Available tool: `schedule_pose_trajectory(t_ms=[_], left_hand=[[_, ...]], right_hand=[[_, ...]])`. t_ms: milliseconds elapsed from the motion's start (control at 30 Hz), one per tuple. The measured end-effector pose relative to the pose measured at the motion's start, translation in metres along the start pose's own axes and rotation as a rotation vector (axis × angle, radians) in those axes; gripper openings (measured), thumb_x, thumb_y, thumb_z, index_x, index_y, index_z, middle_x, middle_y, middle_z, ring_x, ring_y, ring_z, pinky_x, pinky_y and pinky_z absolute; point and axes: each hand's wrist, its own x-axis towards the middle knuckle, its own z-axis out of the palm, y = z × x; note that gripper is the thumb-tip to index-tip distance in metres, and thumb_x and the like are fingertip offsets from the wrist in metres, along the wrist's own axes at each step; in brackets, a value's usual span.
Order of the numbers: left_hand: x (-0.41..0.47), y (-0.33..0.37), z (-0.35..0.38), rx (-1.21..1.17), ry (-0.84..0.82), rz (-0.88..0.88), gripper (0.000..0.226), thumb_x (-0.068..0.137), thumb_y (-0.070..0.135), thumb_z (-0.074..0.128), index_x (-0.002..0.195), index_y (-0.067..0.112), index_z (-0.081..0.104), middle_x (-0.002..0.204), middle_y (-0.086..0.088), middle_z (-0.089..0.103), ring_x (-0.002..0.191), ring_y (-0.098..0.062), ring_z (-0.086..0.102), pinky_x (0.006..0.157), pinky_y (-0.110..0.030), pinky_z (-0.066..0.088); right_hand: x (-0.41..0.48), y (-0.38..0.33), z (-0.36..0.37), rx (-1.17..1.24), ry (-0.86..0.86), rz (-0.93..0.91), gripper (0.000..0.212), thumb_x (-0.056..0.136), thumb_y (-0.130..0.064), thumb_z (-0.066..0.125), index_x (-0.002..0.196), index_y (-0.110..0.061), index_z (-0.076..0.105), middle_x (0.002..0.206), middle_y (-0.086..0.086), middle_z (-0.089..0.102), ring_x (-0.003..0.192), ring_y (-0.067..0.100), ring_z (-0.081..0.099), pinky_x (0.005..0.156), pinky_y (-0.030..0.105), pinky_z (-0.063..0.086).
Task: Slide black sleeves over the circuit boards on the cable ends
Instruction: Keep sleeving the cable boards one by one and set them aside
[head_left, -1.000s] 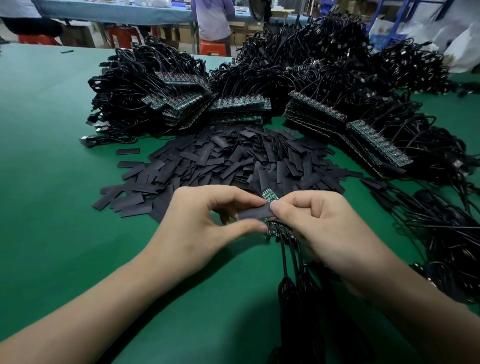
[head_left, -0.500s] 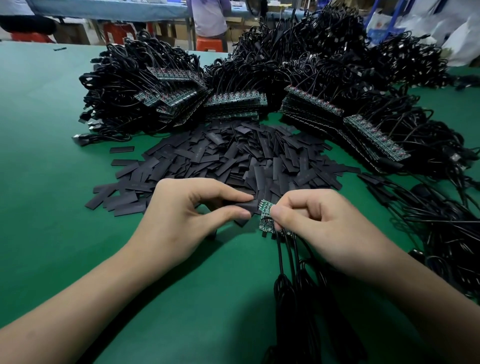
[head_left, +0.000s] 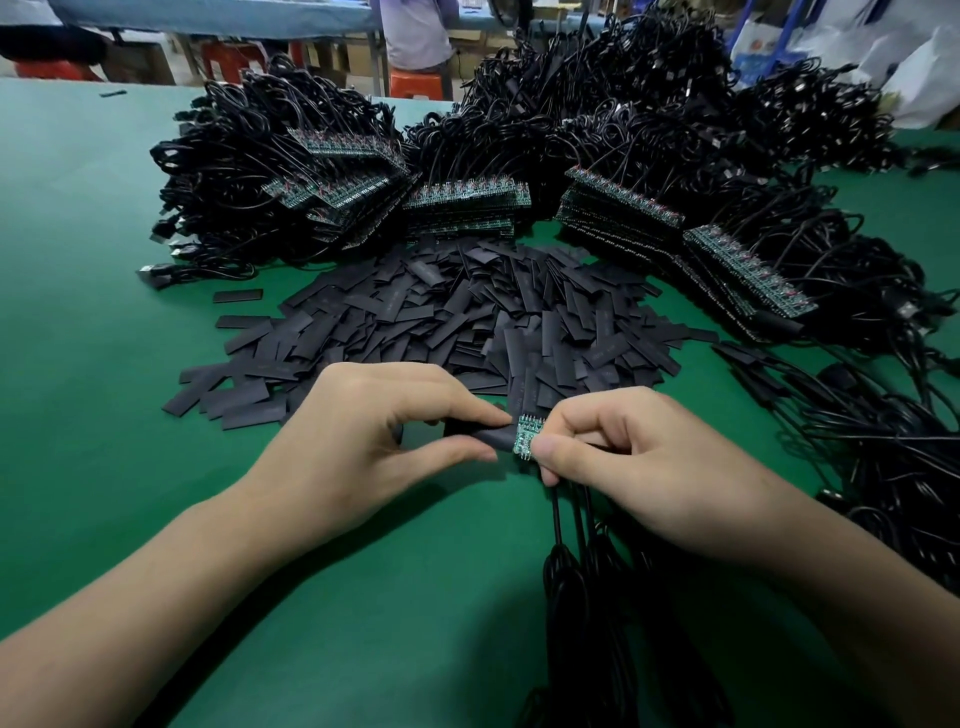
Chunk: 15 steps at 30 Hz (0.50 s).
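Observation:
My left hand (head_left: 363, 447) pinches a flat black sleeve (head_left: 493, 435) between thumb and forefinger, its open end touching a small green circuit board (head_left: 527, 435). My right hand (head_left: 649, 467) pinches that board and its cable end, with several black cables (head_left: 576, 582) hanging down from the fist toward me. The board is mostly bare, just at the sleeve's mouth. A heap of loose black sleeves (head_left: 467, 322) lies right behind both hands.
Big bundles of black cables with rows of green boards (head_left: 467, 200) are stacked behind the sleeve heap. More cables (head_left: 883, 441) sprawl at the right. The green table mat (head_left: 104, 415) spreads to the left. A person (head_left: 415, 31) stands at a far bench beside orange stools.
The sleeve earlier lay across the board between both hands; it has drawn back to the left, and the board now shows bare at the sleeve's mouth.

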Motion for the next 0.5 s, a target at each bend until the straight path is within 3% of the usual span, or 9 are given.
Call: schedule_pose_trajectory(t_ms=[233, 333, 433, 500], left_hand=[[0.0003, 0.0039, 0.0053, -0.019, -0.017, 0.014, 0.024, 0.086, 0.03, 0.078, 0.105, 0.017, 0.08, 0.094, 0.01, 0.074, 0.086, 0.0, 0.069, 0.079, -0.016, 0.051], [0.0011, 0.0029, 0.0041, -0.032, 0.064, -0.022, 0.022, 0.085, 0.029, 0.08, 0.103, 0.017, 0.08, 0.093, 0.011, 0.075, 0.086, -0.002, 0.069, 0.079, -0.018, 0.052], [0.0012, 0.0028, 0.0028, -0.055, 0.145, -0.094, 0.024, 0.081, 0.031, 0.082, 0.102, 0.021, 0.079, 0.091, 0.011, 0.076, 0.084, -0.006, 0.071, 0.077, -0.025, 0.055], [0.0008, 0.0034, 0.0024, -0.066, 0.17, -0.115, 0.024, 0.081, 0.033, 0.082, 0.102, 0.023, 0.079, 0.09, 0.011, 0.076, 0.084, -0.007, 0.071, 0.076, -0.028, 0.055]], right_hand=[[0.0022, 0.0014, 0.0078, 0.005, 0.035, -0.053, 0.024, 0.099, -0.038, 0.061, 0.081, -0.024, 0.071, 0.054, -0.01, 0.05, 0.049, 0.005, 0.034, 0.053, 0.028, 0.027], [0.0033, 0.0014, 0.0068, 0.074, 0.116, -0.084, 0.022, 0.094, -0.046, 0.064, 0.087, -0.026, 0.072, 0.067, -0.004, 0.067, 0.06, 0.02, 0.054, 0.061, 0.037, 0.041], [0.0037, 0.0042, 0.0016, 0.104, 0.244, -0.127, 0.01, 0.095, -0.036, 0.07, 0.089, -0.028, 0.07, 0.06, -0.007, 0.055, 0.053, 0.009, 0.043, 0.053, 0.024, 0.034], [0.0031, 0.0047, 0.0006, 0.117, 0.279, -0.148, 0.008, 0.094, -0.027, 0.072, 0.087, -0.027, 0.07, 0.06, -0.001, 0.055, 0.053, 0.007, 0.042, 0.053, 0.019, 0.033]])
